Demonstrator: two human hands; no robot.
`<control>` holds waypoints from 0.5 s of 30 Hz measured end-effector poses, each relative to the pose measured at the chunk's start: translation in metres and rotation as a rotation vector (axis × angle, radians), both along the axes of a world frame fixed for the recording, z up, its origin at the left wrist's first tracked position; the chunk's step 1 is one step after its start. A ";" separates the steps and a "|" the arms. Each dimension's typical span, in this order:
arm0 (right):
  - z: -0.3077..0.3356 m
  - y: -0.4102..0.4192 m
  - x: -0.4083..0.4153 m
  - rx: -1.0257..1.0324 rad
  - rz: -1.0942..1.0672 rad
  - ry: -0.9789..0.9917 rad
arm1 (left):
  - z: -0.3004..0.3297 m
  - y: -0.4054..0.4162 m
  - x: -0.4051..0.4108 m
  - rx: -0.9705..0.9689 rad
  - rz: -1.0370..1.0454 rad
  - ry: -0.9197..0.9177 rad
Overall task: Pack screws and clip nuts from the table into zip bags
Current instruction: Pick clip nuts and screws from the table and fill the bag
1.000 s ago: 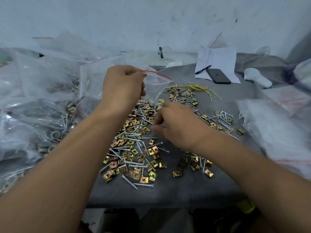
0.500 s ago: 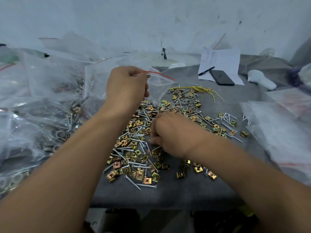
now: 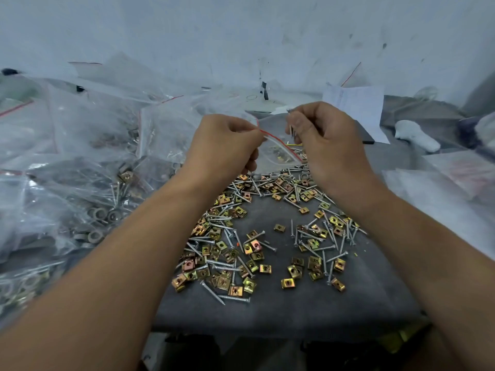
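the left hand (image 3: 227, 145) pinches the zip bag (image 3: 276, 153) by its red-lined mouth while the right hand (image 3: 326, 145) pinches screws (image 3: 292, 131) just above it. below both hands, loose screws and clip nuts (image 3: 241, 253) crowd the table (image 3: 294, 306); plenty left, it seems.

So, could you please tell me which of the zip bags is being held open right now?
The small empty bag with the red strip, pinched by the left hand beside the right hand; the filled bags lie piled at the left.
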State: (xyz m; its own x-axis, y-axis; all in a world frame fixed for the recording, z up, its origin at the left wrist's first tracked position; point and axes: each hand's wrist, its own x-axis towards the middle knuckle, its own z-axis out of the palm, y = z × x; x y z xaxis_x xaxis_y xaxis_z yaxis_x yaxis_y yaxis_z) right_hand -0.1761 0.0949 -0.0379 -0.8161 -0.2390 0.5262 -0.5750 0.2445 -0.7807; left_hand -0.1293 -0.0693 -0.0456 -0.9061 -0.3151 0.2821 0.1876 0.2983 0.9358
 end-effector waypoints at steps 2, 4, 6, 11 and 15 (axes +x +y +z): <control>-0.001 -0.005 -0.002 -0.015 0.042 0.005 | -0.001 0.001 -0.001 0.011 0.021 -0.003; -0.003 -0.008 -0.003 -0.007 0.079 0.027 | 0.000 0.000 -0.002 0.034 0.033 0.004; -0.006 -0.007 -0.005 0.045 0.095 0.075 | 0.000 -0.002 -0.004 0.065 0.041 0.008; -0.010 -0.001 -0.006 0.273 0.030 0.311 | -0.001 -0.004 -0.005 0.084 0.012 0.009; -0.011 -0.004 -0.005 0.469 -0.035 0.427 | -0.003 -0.007 -0.006 0.088 -0.008 -0.005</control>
